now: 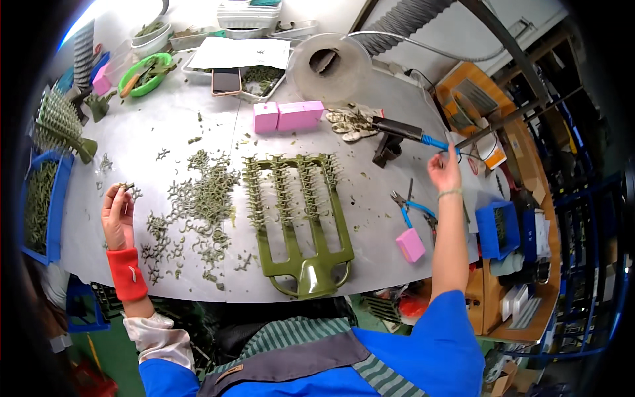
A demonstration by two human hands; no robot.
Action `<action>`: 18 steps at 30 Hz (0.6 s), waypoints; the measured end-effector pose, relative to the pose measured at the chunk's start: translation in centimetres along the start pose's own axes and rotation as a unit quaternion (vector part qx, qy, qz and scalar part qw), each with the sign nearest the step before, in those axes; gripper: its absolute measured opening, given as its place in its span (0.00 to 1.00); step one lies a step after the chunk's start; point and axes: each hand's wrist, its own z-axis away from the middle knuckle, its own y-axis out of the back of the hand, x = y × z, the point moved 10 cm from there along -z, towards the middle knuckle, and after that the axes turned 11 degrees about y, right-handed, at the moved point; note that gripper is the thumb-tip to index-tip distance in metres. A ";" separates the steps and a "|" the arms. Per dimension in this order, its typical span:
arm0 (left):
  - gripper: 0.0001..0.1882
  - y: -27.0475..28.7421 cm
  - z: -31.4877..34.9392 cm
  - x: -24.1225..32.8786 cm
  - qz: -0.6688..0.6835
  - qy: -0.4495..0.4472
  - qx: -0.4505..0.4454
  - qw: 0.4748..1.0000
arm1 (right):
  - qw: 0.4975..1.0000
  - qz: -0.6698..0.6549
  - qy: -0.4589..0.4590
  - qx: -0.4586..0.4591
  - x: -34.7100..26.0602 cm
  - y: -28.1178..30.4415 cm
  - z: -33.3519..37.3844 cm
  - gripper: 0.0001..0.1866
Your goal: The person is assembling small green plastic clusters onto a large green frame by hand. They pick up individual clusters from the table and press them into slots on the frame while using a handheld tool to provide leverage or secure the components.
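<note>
Nearest the person, a green plastic rack (301,225) lies flat on the grey table (132,139), its handle toward the table's near edge and its long axis running away from the body; rows of small green clips sit on its bars. Left of it spreads a loose heap of clips (198,205). The left hand (117,215), wearing a red wristband, is raised over the table's left side, fingers pinched on one small green clip (126,187); the rack lies to its right, nearer this hand than the other. A pink block (411,245) and blue-handled pliers (410,208) lie to the right. Farther out, the right hand (444,173) reaches to the blue-handled soldering iron (403,131), fingers closing about the handle's end. Beyond stand two pink boxes (288,116).
</note>
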 end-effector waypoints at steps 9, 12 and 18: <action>0.07 -24.7 9.3 -0.9 -0.428 -0.104 -0.164 0.882 | 0.973 0.134 0.121 -0.144 -4.9 -3.1 -0.8 0.11; 0.10 -31.8 13.2 -2.0 -0.501 -0.237 -0.232 0.799 | 0.960 0.134 0.174 -0.175 -6.7 -5.1 6.9 0.13; 0.07 -40.5 15.2 -7.5 -0.547 -0.304 -0.290 0.724 | 0.958 0.158 0.200 -0.128 -8.6 1.2 13.2 0.14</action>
